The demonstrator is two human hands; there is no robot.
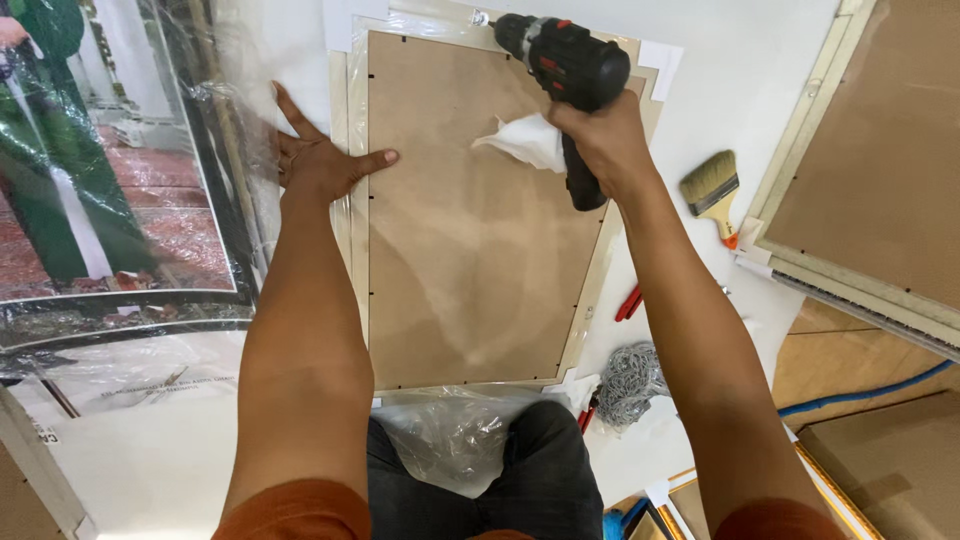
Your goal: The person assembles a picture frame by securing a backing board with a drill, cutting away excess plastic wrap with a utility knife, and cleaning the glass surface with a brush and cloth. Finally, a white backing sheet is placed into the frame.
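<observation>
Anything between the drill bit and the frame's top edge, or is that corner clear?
Nothing visible blocks it. The drill, gripped in the right hand with a white cloth, has its bit tip at a small metal fitting on the frame's top edge. The left hand presses the left rail, well away.

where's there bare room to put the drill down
Bare white surface lies between the drill and the second frame, above the brush. The first frame's backing board is also bare below the right hand. It is crowded below the brush, around the red tool and grey cord.
</observation>
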